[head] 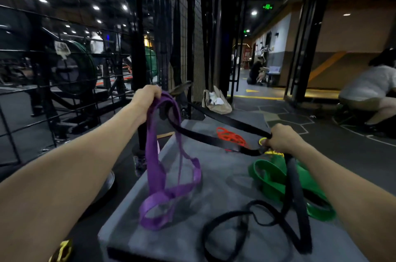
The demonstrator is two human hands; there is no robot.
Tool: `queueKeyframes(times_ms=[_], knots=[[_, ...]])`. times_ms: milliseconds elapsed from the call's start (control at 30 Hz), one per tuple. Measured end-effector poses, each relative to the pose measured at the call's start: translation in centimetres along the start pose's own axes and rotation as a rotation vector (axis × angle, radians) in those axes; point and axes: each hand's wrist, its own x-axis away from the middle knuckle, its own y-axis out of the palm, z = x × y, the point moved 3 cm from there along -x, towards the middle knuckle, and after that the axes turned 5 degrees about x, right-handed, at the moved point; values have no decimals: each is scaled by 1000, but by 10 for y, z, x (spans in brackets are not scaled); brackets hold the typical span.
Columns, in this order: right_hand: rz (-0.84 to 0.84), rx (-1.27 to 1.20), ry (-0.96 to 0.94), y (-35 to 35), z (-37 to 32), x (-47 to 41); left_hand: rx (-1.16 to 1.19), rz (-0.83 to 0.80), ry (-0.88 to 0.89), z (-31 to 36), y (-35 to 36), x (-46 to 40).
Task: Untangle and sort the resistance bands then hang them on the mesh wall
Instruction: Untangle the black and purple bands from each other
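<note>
From the head view, the step in hand looks like the untangling. The left hand (pixel 145 95) is raised above the far left corner of the grey table (pixel 120 229), its fingers curled round the top of the purple band (pixel 153 154), which hangs down and ends in a twisted loop resting on the table. A black band (pixel 192 131) runs taut from that same hand across to the right hand (pixel 278 140), whose fingers are closed round its other end and, it seems, a thin yellow band (pixel 261 140) (too small to be sure how it is caught). From the right hand the black band drops in loose coils onto the near side of the table, crossing over the green band (pixel 270 182) lying at the table's right edge. An orange band (pixel 231 137) lies flat at the far side of the table, untouched.

The purple and black bands appear to meet only at the left hand, so the next move likely calls for letting one slip free there. The mesh wall (pixel 184 36) stands just beyond the table's far left corner; whether anything hangs on it cannot be made out.
</note>
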Motion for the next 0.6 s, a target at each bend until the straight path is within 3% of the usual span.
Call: queueKeyframes(times_ms=[367,600], knots=[[-79,244,-65,30,-17,12,132,-337,97,34,41,14],[-147,260,-64,63,-30,17,214,-389,132,35,45,11]])
